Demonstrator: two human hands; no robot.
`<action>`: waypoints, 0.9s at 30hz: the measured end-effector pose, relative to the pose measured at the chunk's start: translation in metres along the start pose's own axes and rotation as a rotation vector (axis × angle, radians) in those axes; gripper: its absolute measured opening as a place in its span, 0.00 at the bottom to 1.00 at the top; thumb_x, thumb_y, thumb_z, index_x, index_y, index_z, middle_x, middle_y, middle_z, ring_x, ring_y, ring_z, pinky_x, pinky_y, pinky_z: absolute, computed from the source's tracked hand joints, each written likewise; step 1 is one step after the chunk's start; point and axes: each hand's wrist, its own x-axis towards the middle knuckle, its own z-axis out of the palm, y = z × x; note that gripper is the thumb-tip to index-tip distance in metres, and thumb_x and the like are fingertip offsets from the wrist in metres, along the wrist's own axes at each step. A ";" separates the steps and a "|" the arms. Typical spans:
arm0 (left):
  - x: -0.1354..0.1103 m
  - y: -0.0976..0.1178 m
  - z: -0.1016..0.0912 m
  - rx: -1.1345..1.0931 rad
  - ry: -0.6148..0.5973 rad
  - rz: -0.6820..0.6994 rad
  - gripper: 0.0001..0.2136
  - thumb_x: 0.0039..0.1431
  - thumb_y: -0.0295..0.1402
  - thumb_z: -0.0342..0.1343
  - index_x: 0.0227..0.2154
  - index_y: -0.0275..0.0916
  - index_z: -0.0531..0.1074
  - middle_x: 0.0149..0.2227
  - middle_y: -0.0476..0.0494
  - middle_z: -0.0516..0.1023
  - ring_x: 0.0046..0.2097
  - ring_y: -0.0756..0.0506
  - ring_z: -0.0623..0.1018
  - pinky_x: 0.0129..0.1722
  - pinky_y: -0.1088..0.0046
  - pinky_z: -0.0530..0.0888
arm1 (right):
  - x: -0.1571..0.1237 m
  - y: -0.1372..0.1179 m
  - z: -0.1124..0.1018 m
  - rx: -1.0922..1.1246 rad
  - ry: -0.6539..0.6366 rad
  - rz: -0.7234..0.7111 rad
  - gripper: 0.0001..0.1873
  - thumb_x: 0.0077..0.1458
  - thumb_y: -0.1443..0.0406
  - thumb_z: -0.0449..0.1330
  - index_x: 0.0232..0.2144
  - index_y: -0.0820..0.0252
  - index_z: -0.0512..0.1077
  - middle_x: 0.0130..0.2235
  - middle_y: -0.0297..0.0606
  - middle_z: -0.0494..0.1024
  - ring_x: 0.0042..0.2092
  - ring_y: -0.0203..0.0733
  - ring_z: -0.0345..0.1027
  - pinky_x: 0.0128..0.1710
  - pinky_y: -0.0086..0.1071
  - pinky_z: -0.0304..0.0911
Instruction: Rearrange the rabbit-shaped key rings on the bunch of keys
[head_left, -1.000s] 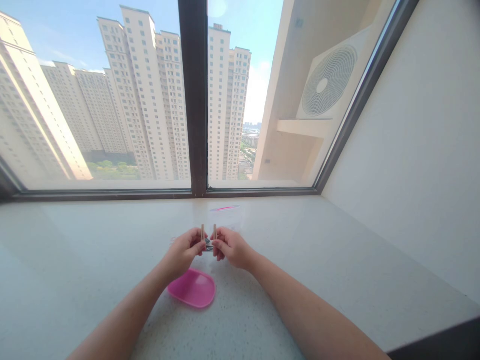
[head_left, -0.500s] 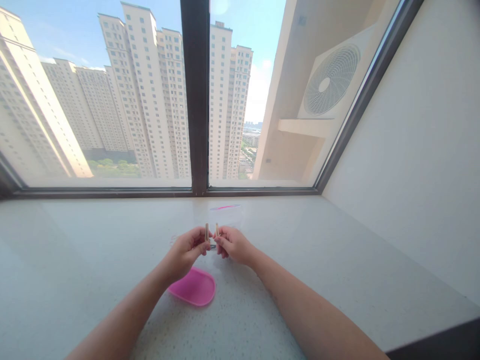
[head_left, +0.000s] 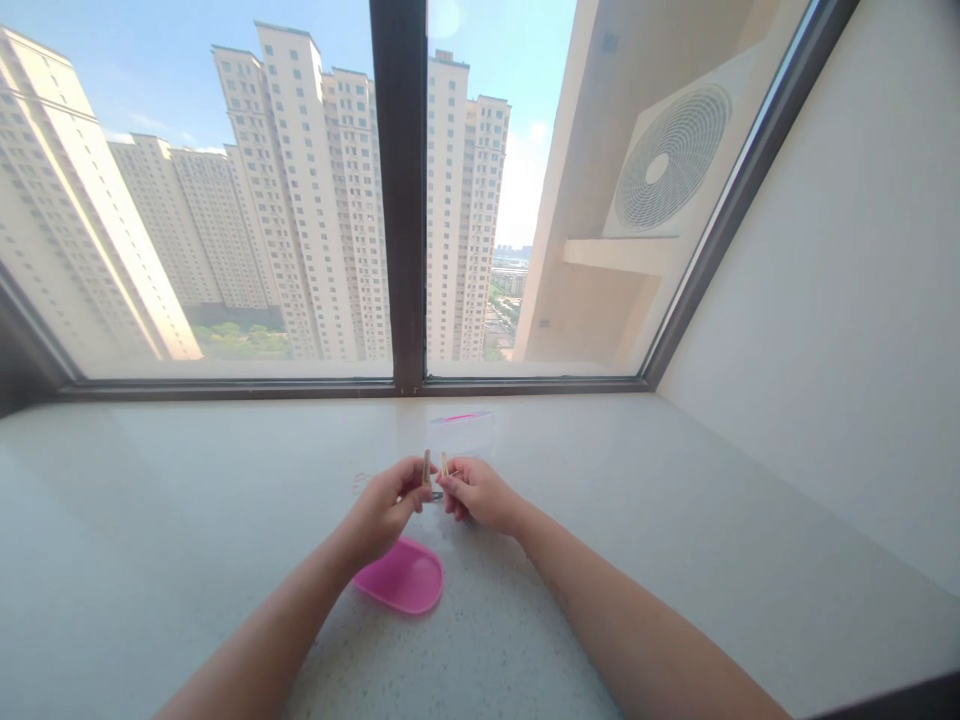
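Observation:
My left hand [head_left: 390, 508] pinches a slim wooden piece [head_left: 427, 466], which stands upright and looks like half of a clothespin. Opposite it, my right hand [head_left: 480, 494] grips a similar wooden piece [head_left: 444, 465] between thumb and fingers. The two pieces are a small gap apart. A small dark metal bit [head_left: 436, 496] shows low between the hands; whether it is joined to either piece cannot be made out. Below my left wrist lies a shallow pink tray [head_left: 409, 580], its upper left part hidden by my wrist and forearm.
Beyond the hands, a clear zip bag [head_left: 463, 432] with a pink strip lies on the pale speckled sill [head_left: 225, 500]. Some thin, faint loops [head_left: 361, 482] sit left of my left hand. A dark window frame [head_left: 409, 300] rises behind, and a white wall [head_left: 825, 300] bounds the right.
The whole view has shifted slightly to the right with the head. Both hands keep their hold on the wooden pieces, which remain close together.

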 end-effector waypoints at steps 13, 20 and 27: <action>0.003 -0.014 -0.004 0.071 0.150 -0.025 0.19 0.57 0.32 0.48 0.52 0.39 0.61 0.26 0.51 0.70 0.28 0.49 0.70 0.34 0.70 0.69 | -0.001 -0.001 0.003 0.042 -0.040 -0.064 0.08 0.55 0.61 0.53 0.34 0.62 0.63 0.19 0.28 0.68 0.17 0.29 0.58 0.17 0.23 0.53; 0.004 -0.015 -0.003 -0.020 0.137 -0.037 0.22 0.56 0.29 0.48 0.55 0.37 0.57 0.25 0.52 0.68 0.28 0.49 0.69 0.33 0.70 0.68 | -0.005 -0.005 0.005 0.059 -0.040 -0.121 0.08 0.55 0.62 0.53 0.35 0.62 0.62 0.20 0.28 0.68 0.18 0.29 0.58 0.17 0.23 0.54; 0.004 -0.011 -0.001 -0.107 0.099 -0.058 0.27 0.55 0.28 0.49 0.59 0.39 0.53 0.25 0.53 0.68 0.28 0.50 0.69 0.33 0.70 0.69 | -0.006 -0.007 0.005 0.056 -0.002 -0.158 0.08 0.55 0.63 0.53 0.35 0.62 0.63 0.20 0.28 0.68 0.18 0.29 0.57 0.18 0.24 0.54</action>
